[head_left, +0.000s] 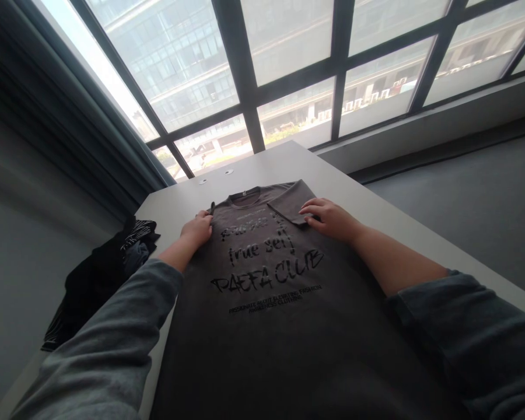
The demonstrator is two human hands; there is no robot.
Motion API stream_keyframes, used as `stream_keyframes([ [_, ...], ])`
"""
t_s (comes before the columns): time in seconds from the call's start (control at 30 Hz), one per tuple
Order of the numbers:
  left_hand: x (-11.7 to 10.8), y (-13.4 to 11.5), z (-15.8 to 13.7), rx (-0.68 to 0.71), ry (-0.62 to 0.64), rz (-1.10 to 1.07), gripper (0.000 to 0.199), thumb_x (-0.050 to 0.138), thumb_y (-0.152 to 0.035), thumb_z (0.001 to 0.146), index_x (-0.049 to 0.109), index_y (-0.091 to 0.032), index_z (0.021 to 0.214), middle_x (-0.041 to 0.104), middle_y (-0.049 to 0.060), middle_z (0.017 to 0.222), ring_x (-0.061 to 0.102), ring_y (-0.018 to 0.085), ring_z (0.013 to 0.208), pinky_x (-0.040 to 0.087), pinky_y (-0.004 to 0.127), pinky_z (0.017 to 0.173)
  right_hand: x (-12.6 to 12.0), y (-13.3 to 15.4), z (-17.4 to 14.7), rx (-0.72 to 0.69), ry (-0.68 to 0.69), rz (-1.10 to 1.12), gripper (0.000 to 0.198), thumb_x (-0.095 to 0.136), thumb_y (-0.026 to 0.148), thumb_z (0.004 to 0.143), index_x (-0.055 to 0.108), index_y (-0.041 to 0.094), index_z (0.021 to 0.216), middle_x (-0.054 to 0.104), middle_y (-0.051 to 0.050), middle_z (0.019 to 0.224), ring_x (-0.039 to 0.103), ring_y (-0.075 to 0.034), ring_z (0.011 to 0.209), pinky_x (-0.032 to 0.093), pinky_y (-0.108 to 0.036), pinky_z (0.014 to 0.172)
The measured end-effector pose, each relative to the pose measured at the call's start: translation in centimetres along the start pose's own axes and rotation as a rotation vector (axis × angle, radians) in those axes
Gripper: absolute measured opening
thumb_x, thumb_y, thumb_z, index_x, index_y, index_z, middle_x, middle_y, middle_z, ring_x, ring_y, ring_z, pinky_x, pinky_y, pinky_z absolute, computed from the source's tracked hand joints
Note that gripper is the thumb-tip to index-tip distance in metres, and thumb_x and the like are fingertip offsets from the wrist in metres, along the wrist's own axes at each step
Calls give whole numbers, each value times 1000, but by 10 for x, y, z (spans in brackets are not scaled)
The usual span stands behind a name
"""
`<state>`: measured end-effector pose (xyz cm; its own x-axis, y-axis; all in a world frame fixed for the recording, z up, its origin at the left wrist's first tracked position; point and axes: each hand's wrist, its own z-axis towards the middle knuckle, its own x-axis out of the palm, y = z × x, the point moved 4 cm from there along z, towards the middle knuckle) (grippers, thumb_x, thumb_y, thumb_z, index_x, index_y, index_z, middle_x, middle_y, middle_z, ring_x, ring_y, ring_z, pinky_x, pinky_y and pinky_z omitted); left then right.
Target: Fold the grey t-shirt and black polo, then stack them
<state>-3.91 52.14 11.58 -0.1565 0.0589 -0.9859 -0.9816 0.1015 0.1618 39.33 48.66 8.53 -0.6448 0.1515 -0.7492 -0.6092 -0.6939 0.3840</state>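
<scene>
A dark grey T-shirt (266,350) with black lettering lies front up on the white table, its collar toward the window. One sleeve (291,204) is folded inward over the chest on the right. My right hand (328,217) rests on that folded sleeve, fingers stretched and slightly apart. At the shirt's left shoulder, my left hand (196,228) is closed on the edge of the fabric, and a small dark bit of cloth sticks up past the fingertips. The shirt's lower part runs toward me, between my forearms.
A heap of dark clothes (100,277), some striped, lies at the left edge of the white table (284,160). Two small round fittings sit near the table's far end. Beyond are a large window (289,41) and a grey curtain (91,105) on the left.
</scene>
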Motion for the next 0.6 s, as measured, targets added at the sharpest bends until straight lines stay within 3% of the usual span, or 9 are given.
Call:
stream_keyframes([
  [0.13, 21, -22, -1, 34, 61, -6, 52, 56, -34, 98, 64, -25, 149, 45, 11, 167, 65, 35, 130, 54, 42, 106, 1, -1, 0, -3, 13, -1, 29, 58, 30, 97, 81, 25, 113, 74, -11, 123, 68, -31, 117, 55, -52, 111],
  [0.3, 41, -28, -2, 44, 102, -79, 75, 51, -63, 101, 36, -36, 170, 40, 10, 172, 64, 37, 133, 51, 45, 110, 4, -2, 0, -11, 23, -7, 27, 59, 28, 96, 81, 25, 112, 74, -10, 121, 69, -30, 115, 55, -51, 109],
  [0.37, 45, -24, -2, 45, 70, -118, 70, 41, -64, 105, 40, -34, 168, 45, 10, 170, 61, 36, 138, 48, 45, 114, 6, -3, 0, -13, 32, -12, 27, 59, 29, 96, 81, 25, 111, 74, -10, 121, 69, -31, 115, 55, -51, 109],
  [0.47, 54, -18, -2, 47, 50, -137, 60, 34, -56, 109, 57, -28, 157, 54, 9, 164, 52, 32, 147, 40, 44, 122, 7, -4, 0, -10, 47, -17, 27, 60, 30, 97, 82, 25, 112, 74, -10, 121, 69, -31, 116, 55, -51, 111],
  [0.6, 74, -12, -8, 39, 70, -155, 60, 37, -51, 109, 49, -29, 164, 41, 7, 173, 38, 31, 159, 34, 48, 128, 12, -10, -2, 16, 97, -20, 33, 59, 34, 99, 80, 25, 122, 72, -11, 131, 66, -31, 128, 52, -51, 117],
])
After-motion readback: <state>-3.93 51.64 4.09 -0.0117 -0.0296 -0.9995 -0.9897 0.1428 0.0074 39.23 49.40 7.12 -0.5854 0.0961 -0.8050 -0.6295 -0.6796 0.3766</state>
